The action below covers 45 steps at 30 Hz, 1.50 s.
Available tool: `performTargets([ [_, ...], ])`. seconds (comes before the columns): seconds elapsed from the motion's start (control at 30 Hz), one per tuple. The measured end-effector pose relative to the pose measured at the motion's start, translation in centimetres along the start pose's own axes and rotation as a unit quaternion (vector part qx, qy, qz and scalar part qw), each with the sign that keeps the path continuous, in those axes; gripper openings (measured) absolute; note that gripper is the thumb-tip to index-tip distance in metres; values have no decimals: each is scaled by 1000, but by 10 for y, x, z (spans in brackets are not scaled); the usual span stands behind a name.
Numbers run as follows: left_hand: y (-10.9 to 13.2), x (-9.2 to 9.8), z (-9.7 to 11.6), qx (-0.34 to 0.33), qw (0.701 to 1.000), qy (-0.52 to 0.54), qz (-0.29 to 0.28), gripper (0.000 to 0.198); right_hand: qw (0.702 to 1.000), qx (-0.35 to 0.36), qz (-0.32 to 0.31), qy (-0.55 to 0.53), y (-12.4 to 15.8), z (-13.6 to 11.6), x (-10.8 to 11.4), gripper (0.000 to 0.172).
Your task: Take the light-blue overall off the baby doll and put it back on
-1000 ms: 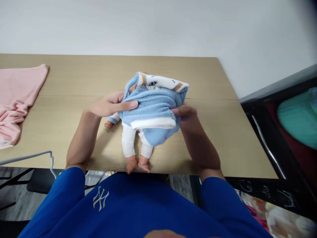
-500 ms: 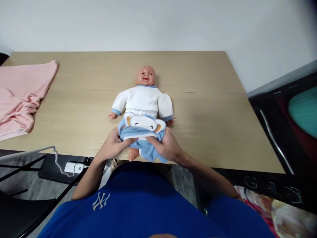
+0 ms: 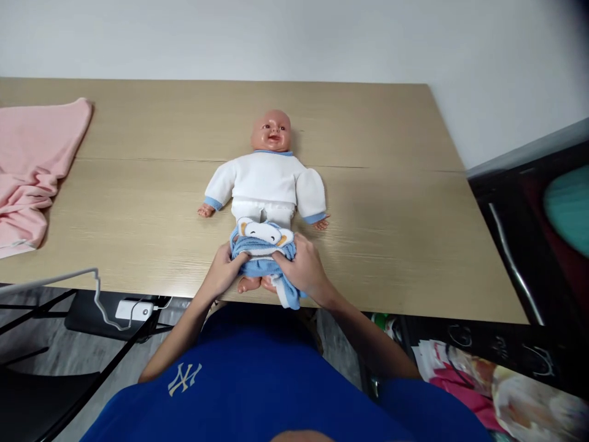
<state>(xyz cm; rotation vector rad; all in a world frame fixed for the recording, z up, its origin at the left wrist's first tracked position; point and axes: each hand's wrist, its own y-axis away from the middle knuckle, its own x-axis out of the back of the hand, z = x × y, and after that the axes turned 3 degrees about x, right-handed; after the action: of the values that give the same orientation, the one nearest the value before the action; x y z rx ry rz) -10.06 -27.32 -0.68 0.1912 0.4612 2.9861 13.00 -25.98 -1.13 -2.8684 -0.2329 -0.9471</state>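
Observation:
A baby doll (image 3: 271, 178) lies on its back on the table, its head away from me, wearing a white top with blue cuffs. White cloth covers its hips. Across its legs are bunched fluffy blue pants (image 3: 263, 247) with a white animal face and orange-lined ears. My left hand (image 3: 225, 265) is closed on their left side, thumb on top. On the opposite side my right hand (image 3: 304, 265) grips the same pants, and one loose end hangs below it. The doll's bare feet show beneath the fabric; most of its legs are hidden.
A pink blanket (image 3: 37, 166) lies crumpled on the left of the wooden table (image 3: 391, 202). Below the front edge, a white power bank (image 3: 134, 310) with a cable rests on a black chair. A dark rack with bags stands at the right.
Both hands have drawn closer together, gathering the pants more tightly and lower on the doll's legs. More of the white cloth at its hips now shows. The view has shifted slightly.

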Motion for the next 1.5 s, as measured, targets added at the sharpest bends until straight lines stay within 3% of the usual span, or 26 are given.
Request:
performTargets([
  [0.2, -44, -9, 6, -5, 1000, 13, 8, 19, 999, 5, 27, 23, -32, 20, -1, 19],
  [0.37, -67, -9, 19, -45, 998, -37, 1, 16, 998, 41, 48, 13, -62, 15, 18, 18],
  [0.47, -51, -6, 24, -62, 996, -66, 13, 23, 998, 47, 27, -2, -60, -3, 32, 23],
  [0.57, -18, 1, 22, -43, 996, -76, 30, 34, 997, 17, -65, -26, -41, -23, 38, 17],
  [0.67, 13, 10, 15, -27, 986, -158, 39, 44, 988, 8, -154, -12, -20, -35, 31, 12],
  [0.77, 26, 16, 5, -28, 959, -280, 22, 52, 983, 34, -169, 62, -8, -35, 19, 17],
  [0.97, 17, 12, -16, -48, 927, -371, 32, 49, 972, 49, -142, 179, -3, -30, 3, 50],
  [1.13, 10, 7, -24, -67, 918, -388, 41, 12, 969, 35, -169, 177, -2, -31, 1, 74],
  [1.23, 5, 4, -28, -70, 918, -386, 59, 39, 971, 37, -183, 148, -6, -28, 3, 77],
  [1.5, -11, 11, -53, -161, 967, -194, 29, 61, 986, 74, -148, 14, -15, -7, 7, 81],
])
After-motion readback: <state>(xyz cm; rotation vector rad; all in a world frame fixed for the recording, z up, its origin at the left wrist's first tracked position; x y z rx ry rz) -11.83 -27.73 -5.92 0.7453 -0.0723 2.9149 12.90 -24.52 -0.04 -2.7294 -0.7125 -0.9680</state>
